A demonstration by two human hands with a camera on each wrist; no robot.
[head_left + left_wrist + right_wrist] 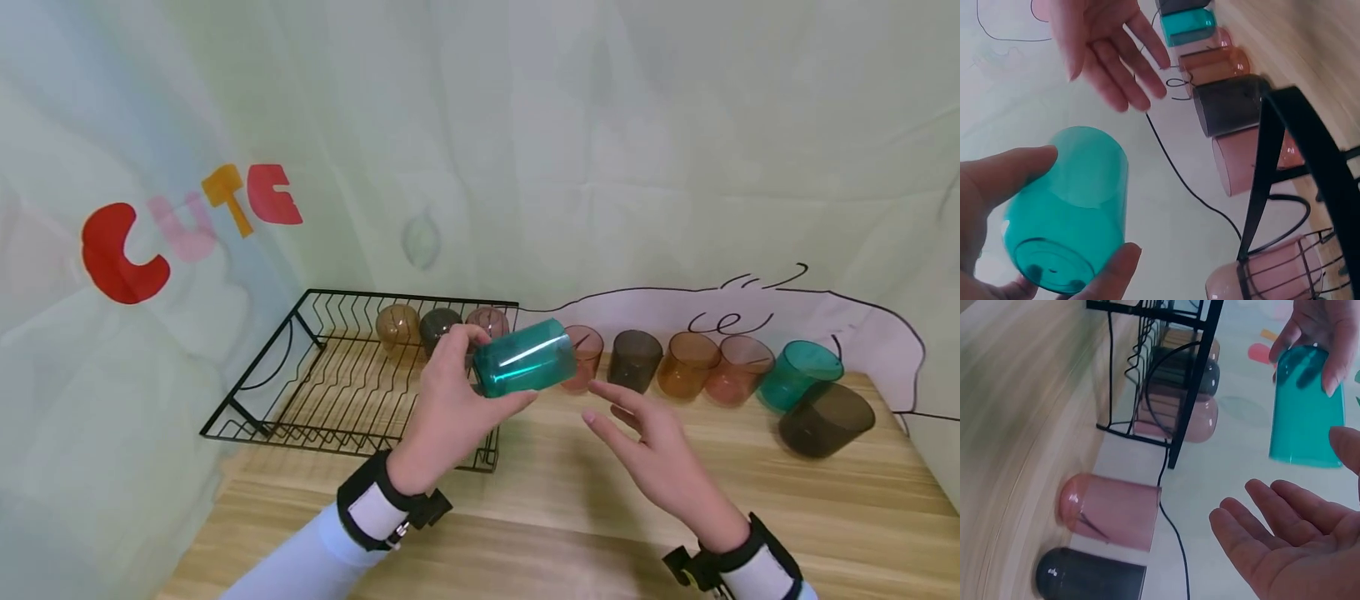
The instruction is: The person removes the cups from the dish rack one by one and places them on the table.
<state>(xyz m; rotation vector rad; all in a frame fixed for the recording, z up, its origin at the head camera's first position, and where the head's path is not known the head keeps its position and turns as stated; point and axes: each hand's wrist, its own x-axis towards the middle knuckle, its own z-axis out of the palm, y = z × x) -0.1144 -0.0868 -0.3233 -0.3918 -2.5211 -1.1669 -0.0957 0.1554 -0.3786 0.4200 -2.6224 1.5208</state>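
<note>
My left hand [450, 400] grips a teal transparent cup [525, 358] between its thumb and fingers, above the table. The cup lies tilted on its side in the air, its mouth towards the right hand and its base near the left palm. In the left wrist view, the teal cup's round base [1054, 265] shows between the fingers. My right hand [660, 450] hovers just right of the cup's mouth, palm turned up in the right wrist view, fingers spread and holding nothing. A small gap separates its fingertips [1254, 487] from the cup.
A black wire rack [412, 297] at left holds brown [397, 323], dark grey [437, 325] and pink [489, 320] cups upside down along its back. Several tinted cups stand upright along the table's back right, including an amber cup [686, 367]; a dark cup [825, 421] sits forward of them.
</note>
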